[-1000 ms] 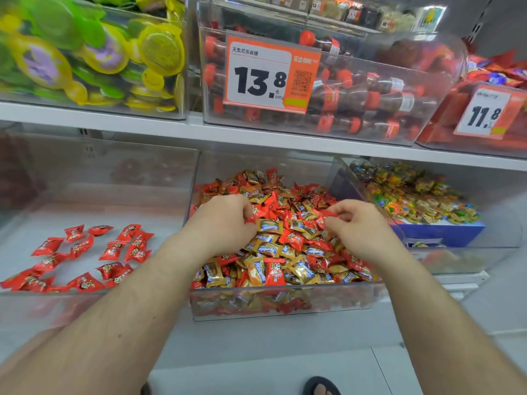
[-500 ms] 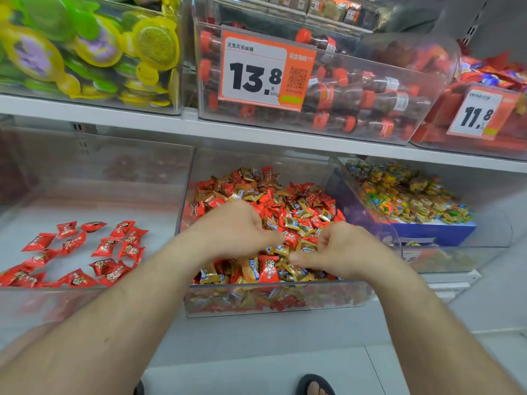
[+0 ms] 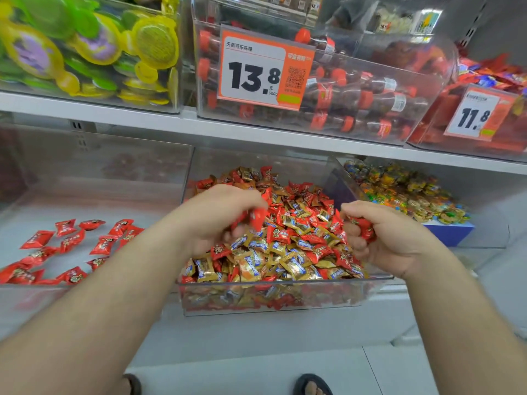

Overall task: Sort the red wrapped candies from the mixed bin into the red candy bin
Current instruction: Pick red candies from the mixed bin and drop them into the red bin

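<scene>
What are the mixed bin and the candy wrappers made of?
Mixed bin: clear rigid plastic, probably acrylic; the candies show through its glossy front wall. Red candies: thin glossy film, crinkled with crimped ends. Gold candies: metallic-looking foil or metallised film, going by the glints.

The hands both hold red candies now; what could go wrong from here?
1. The left hand grips several red candies loosely; one may fall back into the mixed bin on the way to the red bin.
2. Gold candies lie packed among the red ones, so one could ride along in the right hand.
</scene>
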{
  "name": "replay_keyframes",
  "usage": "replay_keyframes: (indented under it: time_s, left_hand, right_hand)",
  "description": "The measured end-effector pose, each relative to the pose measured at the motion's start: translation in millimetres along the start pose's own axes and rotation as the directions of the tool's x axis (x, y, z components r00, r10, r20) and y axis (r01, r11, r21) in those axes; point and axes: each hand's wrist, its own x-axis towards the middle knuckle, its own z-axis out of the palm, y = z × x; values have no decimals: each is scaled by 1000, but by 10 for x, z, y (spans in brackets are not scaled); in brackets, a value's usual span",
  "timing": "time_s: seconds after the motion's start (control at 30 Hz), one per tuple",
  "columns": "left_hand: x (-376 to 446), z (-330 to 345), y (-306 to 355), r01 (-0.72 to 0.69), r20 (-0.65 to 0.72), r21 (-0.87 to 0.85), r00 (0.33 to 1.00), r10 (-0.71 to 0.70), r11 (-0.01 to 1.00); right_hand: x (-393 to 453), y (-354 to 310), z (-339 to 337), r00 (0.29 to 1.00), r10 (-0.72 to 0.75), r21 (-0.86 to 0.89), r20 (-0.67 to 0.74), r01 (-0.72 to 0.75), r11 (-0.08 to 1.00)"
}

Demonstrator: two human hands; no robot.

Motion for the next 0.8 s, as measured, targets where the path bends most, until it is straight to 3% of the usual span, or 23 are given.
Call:
replay_keyframes:
  time_s: [0.03, 0.07, 0.1, 0.17, 0.23, 0.3, 0.33, 0.37, 0.4, 0.47, 0.5, 0.57, 0.73, 0.8]
  left_hand:
    - [11, 0, 17, 56, 55, -304, 998, -42, 951]
    - [11, 12, 25, 129, 126, -541, 989, -71, 831]
    - [16, 28, 17, 194, 191, -681, 978, -84, 706]
    - [53, 73, -29, 261, 242, -778, 964, -111, 571]
    - [74, 122, -54, 264, 215, -763, 964, -154, 590]
    - [112, 159, -67, 169, 88, -619, 985, -146, 767]
    - [134, 168, -81, 67, -12, -416, 997, -80, 907]
    - [156, 173, -112, -45, -101, -106, 994, 34, 993]
    - [171, 179, -138, -136, -137, 233, 976, 171, 963]
    - [172, 212, -179, -204, -42, 701, 945, 325, 684]
    - [171, 236, -193, -199, 7, 789, 949, 316, 582]
    - [194, 285, -228, -202, 59, 833, 958, 281, 515]
    - [262, 290, -280, -218, 32, 831, 937, 348, 512]
    - [257, 273, -278, -248, 13, 786, 922, 386, 567]
  right_hand:
    - [29, 29, -6, 1000, 14, 59, -2, -14, 998]
    - [57, 52, -5, 999, 19, 81, -32, -17, 997]
    - [90, 73, -11, 997, 3, 50, -77, 1, 999]
    - [137, 100, -12, 984, -88, -139, -156, 66, 988]
    - [159, 126, -1, 968, -183, -404, -170, 101, 909]
    - [162, 147, 14, 962, -233, -651, -140, 88, 754]
    - [158, 154, 31, 963, -240, -742, -122, 72, 667]
    - [149, 163, 53, 964, -238, -802, -114, 52, 595]
    - [144, 170, 77, 968, -226, -839, -107, 34, 543]
    - [132, 192, 132, 979, -178, -875, -97, 1, 484]
    - [131, 210, 159, 982, -160, -889, -97, -13, 458]
    - [143, 250, 203, 982, -159, -914, -102, -29, 405]
    - [144, 265, 216, 980, -172, -915, -99, -22, 402]
    - [163, 272, 162, 979, -176, -899, -103, -16, 438]
